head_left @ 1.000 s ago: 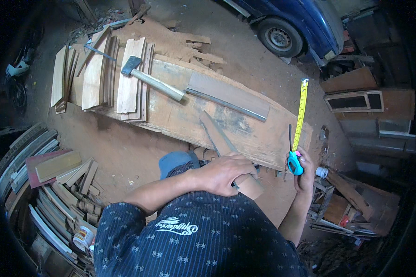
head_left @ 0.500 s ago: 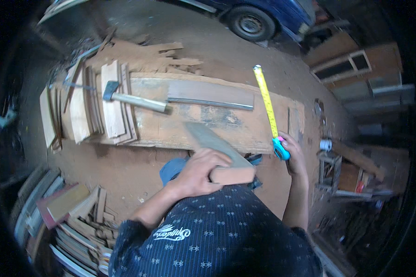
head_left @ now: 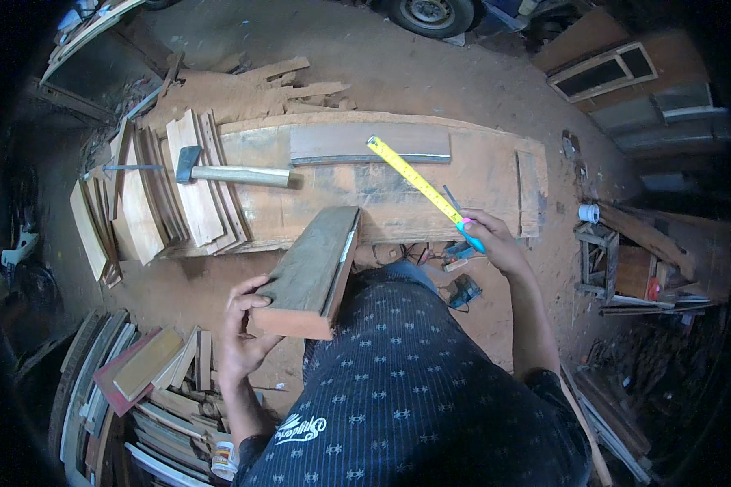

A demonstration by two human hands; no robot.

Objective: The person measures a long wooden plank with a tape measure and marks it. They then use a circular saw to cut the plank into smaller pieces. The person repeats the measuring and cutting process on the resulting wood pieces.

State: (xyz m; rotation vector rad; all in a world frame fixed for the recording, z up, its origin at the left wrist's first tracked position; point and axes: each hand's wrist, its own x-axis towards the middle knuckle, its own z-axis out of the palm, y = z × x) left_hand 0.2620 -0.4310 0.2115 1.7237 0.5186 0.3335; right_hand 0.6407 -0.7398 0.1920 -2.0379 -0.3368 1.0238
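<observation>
My left hand (head_left: 244,326) grips a thick wooden board (head_left: 307,260) by its near left corner, fingers on the grey top face and thumb lower down. The sawn near end of the board is reddish; its far end reaches the workbench's front edge. In my right hand (head_left: 495,242) is a tape measure (head_left: 473,235) with a teal and pink case. Its yellow blade is drawn out, slanting up and left over the bench. A thin dark stick, perhaps a pencil (head_left: 452,197), sticks up by the right fingers.
On the dusty workbench (head_left: 471,154) lie a brown plank (head_left: 333,142), a hammer-like tool (head_left: 244,174) and several pale boards (head_left: 142,195). A power tool (head_left: 463,290) sits on the ground beneath. Stacked timber (head_left: 170,422) lies at lower left, a small wooden frame (head_left: 597,260) at right.
The board has swung round, its far end now pointing up and right, and has shifted left. My left hand has moved to its left side. The tape blade has tilted leftward over the bench.
</observation>
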